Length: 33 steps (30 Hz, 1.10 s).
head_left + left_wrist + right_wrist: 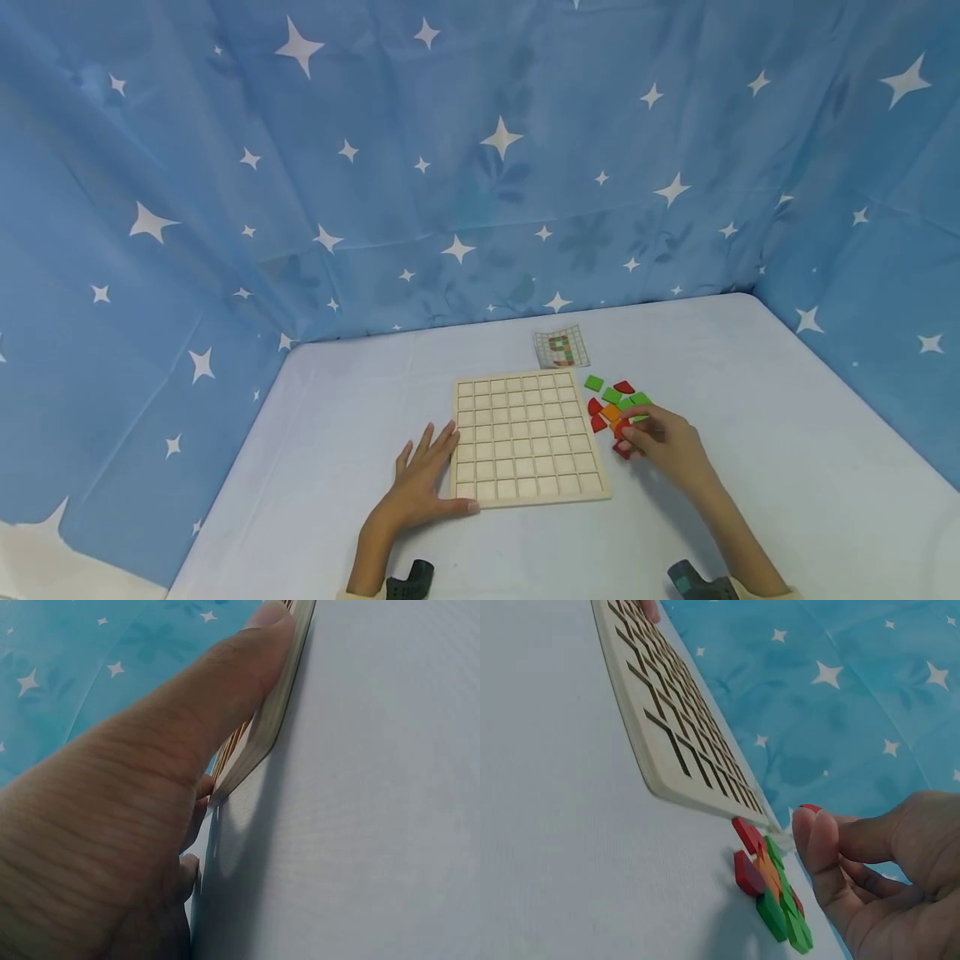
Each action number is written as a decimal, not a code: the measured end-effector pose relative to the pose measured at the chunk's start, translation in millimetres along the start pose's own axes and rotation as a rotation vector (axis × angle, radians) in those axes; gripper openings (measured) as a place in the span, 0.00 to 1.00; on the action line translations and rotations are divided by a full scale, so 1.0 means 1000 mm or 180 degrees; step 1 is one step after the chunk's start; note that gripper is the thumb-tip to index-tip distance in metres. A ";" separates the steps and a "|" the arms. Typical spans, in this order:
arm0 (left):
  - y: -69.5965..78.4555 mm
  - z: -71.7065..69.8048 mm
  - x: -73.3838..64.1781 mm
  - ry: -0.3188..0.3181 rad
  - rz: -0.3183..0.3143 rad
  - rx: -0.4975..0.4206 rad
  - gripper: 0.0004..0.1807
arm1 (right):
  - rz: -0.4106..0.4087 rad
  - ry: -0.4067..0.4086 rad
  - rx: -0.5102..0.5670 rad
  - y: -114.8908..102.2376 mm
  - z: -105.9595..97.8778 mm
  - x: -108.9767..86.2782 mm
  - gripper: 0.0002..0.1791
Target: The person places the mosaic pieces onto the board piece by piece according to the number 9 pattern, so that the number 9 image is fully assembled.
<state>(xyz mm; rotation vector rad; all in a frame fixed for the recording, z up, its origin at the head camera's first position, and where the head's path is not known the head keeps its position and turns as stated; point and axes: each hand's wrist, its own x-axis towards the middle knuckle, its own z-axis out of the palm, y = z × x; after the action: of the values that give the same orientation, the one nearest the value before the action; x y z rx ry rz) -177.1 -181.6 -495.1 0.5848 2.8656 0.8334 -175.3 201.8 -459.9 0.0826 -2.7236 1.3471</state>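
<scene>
A pale wooden grid board (pixel 531 502) lies flat on the white table. My left hand (pixel 422 490) rests at its near left corner, fingers spread along the left edge and thumb on the front edge; the left wrist view shows that thumb (pixel 225 682) on the frame. To the right of the board, my right hand (pixel 671 448) pinches a small red piece (pixel 810 807) between thumb and fingers, mostly covered by them. Beneath and around this hand lie flat red, orange and green pieces, among them a green square (pixel 594 383) and a red quarter-round (pixel 624 387).
Behind the board lies a small pattern card (pixel 562 346) with a coloured figure on a grid. The white table (pixel 352 400) ends at a blue curtain (pixel 465 192) with white stars, which runs along the back and both sides.
</scene>
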 end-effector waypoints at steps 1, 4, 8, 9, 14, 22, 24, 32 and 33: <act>0.000 0.000 0.000 0.0006 0.0009 -0.0004 0.61 | 0.0013 0.0024 0.0022 -0.001 0.001 0.000 0.15; 0.000 0.000 0.001 -0.0002 0.0034 -0.0023 0.60 | 0.0018 0.0093 0.0064 -0.006 0.004 0.002 0.17; 0.000 0.000 0.002 0.0000 0.0068 -0.0034 0.60 | 0.0019 0.0093 0.0121 -0.013 0.009 0.005 0.18; 0.000 0.000 0.002 0.0000 0.0072 -0.0028 0.60 | 0.0014 0.0067 0.0186 -0.015 0.011 0.006 0.18; -0.002 0.000 0.001 -0.0007 0.0048 0.0011 0.61 | -0.0011 -0.0114 0.0411 -0.023 0.025 0.014 0.16; -0.004 0.001 0.000 0.0018 0.0110 0.0006 0.60 | -0.0029 -0.0374 0.0851 -0.035 0.052 0.027 0.16; -0.003 0.001 0.000 0.0012 0.0116 0.0018 0.60 | 0.0050 -0.0510 0.1077 -0.040 0.057 0.030 0.17; -0.001 -0.002 -0.002 0.0029 0.0108 -0.0024 0.60 | 0.0271 -0.0729 0.1248 -0.052 0.079 0.045 0.17; 0.000 -0.003 -0.002 0.0026 0.0110 -0.0022 0.60 | 0.0273 -0.0736 0.1255 -0.053 0.082 0.047 0.17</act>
<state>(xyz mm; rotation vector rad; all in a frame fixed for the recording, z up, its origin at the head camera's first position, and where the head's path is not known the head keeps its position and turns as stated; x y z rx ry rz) -175.9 -183.9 -493.2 0.6332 2.8666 0.8522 -222.2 104.4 -462.5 0.1622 -2.6158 1.9982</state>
